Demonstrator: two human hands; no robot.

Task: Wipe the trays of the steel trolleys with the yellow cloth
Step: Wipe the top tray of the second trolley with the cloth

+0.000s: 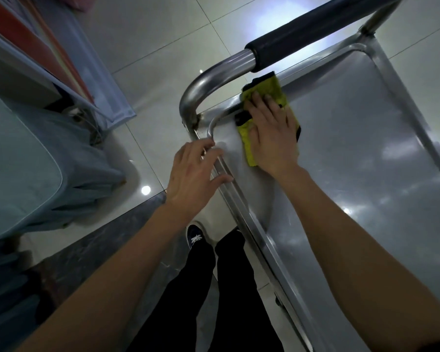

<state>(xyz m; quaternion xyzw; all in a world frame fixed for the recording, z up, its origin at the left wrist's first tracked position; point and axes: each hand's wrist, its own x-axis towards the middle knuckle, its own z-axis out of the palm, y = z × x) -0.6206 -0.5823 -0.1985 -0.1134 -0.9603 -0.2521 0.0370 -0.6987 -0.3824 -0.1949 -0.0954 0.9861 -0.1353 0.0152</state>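
The steel trolley's top tray (353, 158) fills the right half of the view, shiny and bare. A yellow cloth with a black edge (272, 91) lies flat near the tray's far left corner, just below the handle. My right hand (271, 133) presses on the cloth with straight, spread fingers. My left hand (193, 174) rests on the tray's left rim (241, 207), fingers loosely bent over the rail and the thumb against the rim.
The trolley's push handle (305, 36), steel tube with a dark foam grip, arches over the tray's far end. A pale blue bin (23, 163) and stacked boards (36, 59) stand at the left on the tiled floor (163, 34). My legs and shoes show below.
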